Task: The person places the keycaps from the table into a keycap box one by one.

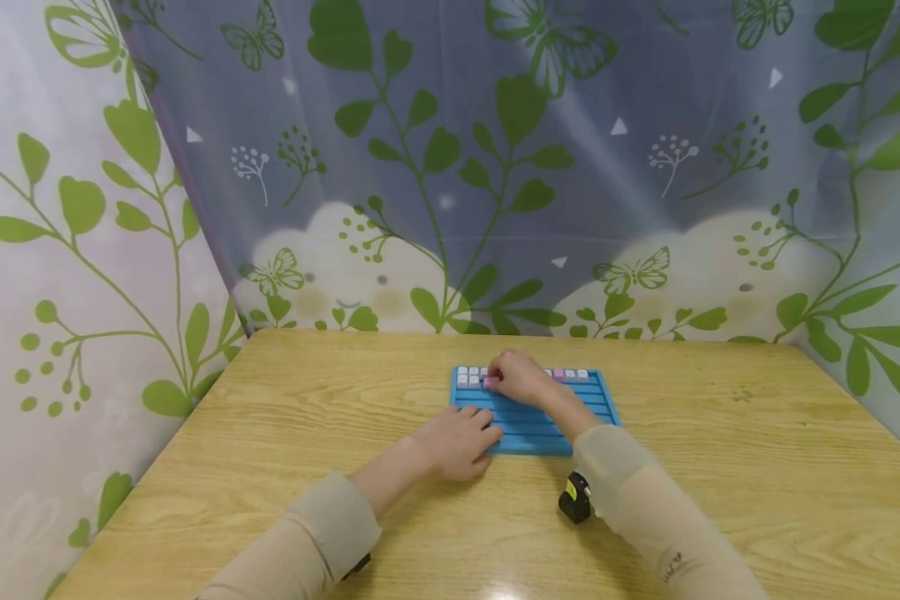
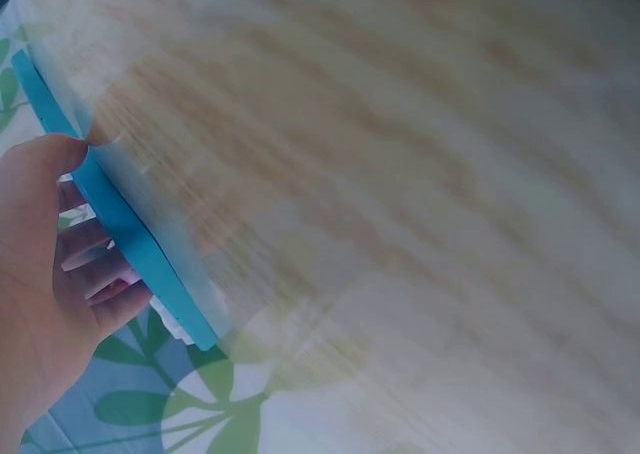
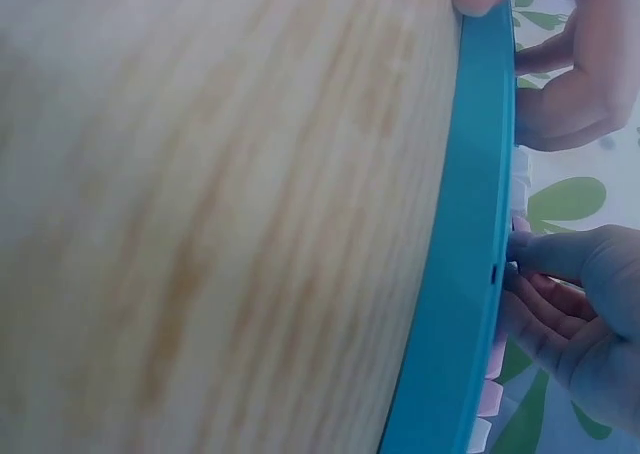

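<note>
A blue tray (image 1: 528,425) with raised ridges lies on the table. White and pink keycaps (image 1: 468,376) stand along its far rows, with dark marks on their tops. My right hand (image 1: 521,379) reaches over the tray and pinches a pink keycap (image 1: 491,382) between thumb and fingertips at the second row, beside two white ones. Behind that hand, part of the back row is hidden. My left hand (image 1: 457,442) holds the tray's front left corner. Its thumb lies against the blue front wall (image 2: 130,224), while the other fingers reach over the top.
The wooden table (image 1: 330,375) extends around the tray on all sides. A patterned cloth (image 1: 435,167) hangs behind its far edge, and another covers the left side. Below my right sleeve, a black wrist device (image 1: 574,498) sits close above the table.
</note>
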{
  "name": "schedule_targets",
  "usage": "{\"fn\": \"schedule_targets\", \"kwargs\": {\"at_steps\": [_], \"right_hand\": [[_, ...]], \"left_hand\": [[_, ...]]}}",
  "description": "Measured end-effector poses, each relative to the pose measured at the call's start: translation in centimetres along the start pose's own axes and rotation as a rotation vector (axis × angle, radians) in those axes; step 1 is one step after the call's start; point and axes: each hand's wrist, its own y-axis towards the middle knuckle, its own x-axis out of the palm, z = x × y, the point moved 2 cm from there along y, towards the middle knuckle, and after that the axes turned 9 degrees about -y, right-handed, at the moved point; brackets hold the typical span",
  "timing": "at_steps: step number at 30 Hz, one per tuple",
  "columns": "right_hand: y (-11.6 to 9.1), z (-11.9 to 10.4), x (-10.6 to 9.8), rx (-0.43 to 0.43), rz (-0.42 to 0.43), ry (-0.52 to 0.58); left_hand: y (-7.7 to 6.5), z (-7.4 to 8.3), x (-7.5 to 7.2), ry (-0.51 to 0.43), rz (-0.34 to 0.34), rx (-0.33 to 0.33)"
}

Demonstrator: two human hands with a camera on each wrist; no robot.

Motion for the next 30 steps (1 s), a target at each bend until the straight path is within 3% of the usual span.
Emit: {"fn": "schedule_targets", "kwargs": {"at_steps": [13, 30], "right_hand": [[0.24, 0.11, 0.43, -0.028, 0.020, -0.065], [0.30, -0.11, 0.67, 0.001, 0.015, -0.049]], "left_hand": [[-0.06, -0.06, 0.25, 0.023, 0.026, 0.007], [-0.13, 0.11, 0.16, 0.012, 0.020, -0.005]]}}
